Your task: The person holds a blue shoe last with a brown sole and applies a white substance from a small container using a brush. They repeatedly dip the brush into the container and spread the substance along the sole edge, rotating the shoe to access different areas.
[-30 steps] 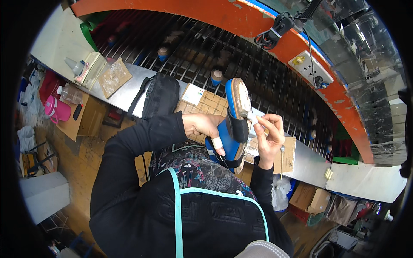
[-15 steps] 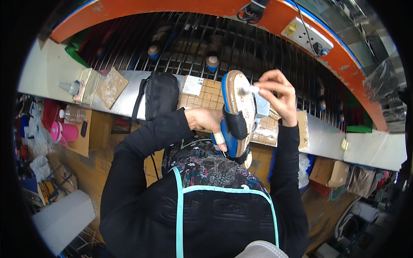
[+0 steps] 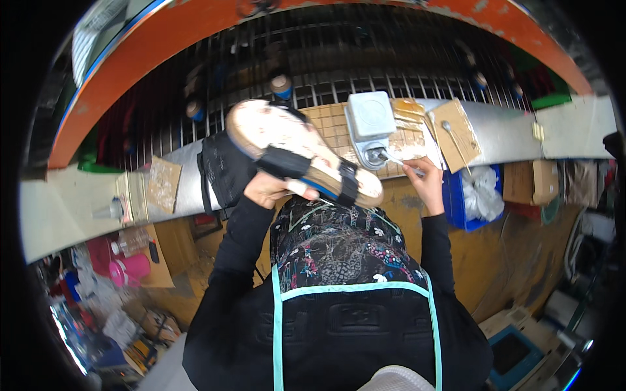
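Observation:
My left hand (image 3: 262, 191) is closed around the side of a sandal (image 3: 280, 135), above the edge of my apron. The sandal's pale underside is turned up and looks bright and washed out; its toe-to-heel line slants from upper left to lower right. Black straps (image 3: 285, 163) wrap over its edge, and a bit of blue shows beneath. A wrap circles one finger of this hand. My right hand (image 3: 427, 184) pinches the thin handle of a brush (image 3: 394, 158). The brush's tip is inside the small round cup (image 3: 373, 158) joined to a grey lidded container (image 3: 372, 116).
Metal bars (image 3: 313, 96) run behind the bench, carrying several shoe forms. A black bag (image 3: 222, 171) lies left of the sandal. Cardboard (image 3: 462, 133) with another brush (image 3: 456, 143) sits at right, above a blue bin (image 3: 471, 217) with plastic bags. A pink bucket (image 3: 130, 268) stands lower left.
The brush has gone from the sandal's underside down into the cup, with my right hand. The sandal has swung left and tipped so its underside faces up. The whole view has shifted.

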The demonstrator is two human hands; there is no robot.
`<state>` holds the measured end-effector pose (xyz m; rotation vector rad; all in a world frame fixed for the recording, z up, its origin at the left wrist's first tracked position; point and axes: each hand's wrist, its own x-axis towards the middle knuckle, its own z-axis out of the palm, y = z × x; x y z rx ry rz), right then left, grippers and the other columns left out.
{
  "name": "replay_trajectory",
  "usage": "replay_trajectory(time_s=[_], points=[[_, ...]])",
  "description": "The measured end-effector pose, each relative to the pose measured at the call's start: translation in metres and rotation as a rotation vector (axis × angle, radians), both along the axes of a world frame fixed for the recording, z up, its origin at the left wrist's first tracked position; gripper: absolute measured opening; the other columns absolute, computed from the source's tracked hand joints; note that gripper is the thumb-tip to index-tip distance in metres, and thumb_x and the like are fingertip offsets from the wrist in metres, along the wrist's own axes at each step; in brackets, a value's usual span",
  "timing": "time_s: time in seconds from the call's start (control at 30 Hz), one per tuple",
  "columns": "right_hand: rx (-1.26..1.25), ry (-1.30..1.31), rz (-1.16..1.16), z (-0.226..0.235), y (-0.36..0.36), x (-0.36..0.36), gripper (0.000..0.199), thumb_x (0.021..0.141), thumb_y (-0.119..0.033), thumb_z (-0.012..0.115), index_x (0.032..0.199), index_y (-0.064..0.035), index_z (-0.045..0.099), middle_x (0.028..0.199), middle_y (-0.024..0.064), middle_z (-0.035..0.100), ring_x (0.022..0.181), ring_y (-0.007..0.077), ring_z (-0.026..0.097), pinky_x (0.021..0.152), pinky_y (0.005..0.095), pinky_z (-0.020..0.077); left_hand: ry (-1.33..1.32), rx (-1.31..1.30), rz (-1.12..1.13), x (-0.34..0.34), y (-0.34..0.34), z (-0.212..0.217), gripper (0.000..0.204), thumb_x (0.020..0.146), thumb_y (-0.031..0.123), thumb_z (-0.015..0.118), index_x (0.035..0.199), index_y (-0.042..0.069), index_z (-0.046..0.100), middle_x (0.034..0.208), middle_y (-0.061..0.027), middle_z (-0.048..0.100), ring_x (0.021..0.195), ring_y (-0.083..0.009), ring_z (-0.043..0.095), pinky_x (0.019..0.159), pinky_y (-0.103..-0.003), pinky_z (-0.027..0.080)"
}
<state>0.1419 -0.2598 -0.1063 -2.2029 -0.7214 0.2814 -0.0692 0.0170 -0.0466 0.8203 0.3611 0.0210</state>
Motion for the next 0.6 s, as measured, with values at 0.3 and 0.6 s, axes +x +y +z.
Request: replay_trajectory(time_s=[0.3,0.6], points=[[-0.216,-0.407,-0.092,-0.069,0.010,-0.007,0.003,0.076,-0.018,0.072,0.078,-0.0166,0.072,0.077,0.0021,0.061,0.071,0.0221,0.060,0.077,0.0408,0.0311,-0.676,-0.476,-0.020,0.010,0.020,-0.011,0.131,0.046,0.089,0.064,0.136,-0.002,0.037,0.135,-0.0320,0.043,0.115,-0.0458,0.053,0.096,-0.055,0.046],[-0.223,-0.284,-0.079,-0.086,0.007,-0.009,0.010,0.081,-0.021,0.067,0.082,-0.0132,0.073,0.078,0.0055,0.063,0.072,0.0241,0.063,0.076,0.0415,0.0342,-0.573,-0.278,-0.050,0.018,0.013,0.011,0.072,0.089,0.045,0.063,0.143,0.008,0.034,0.098,-0.0088,0.056,0.078,-0.0179,0.059,0.085,-0.036,0.038]])
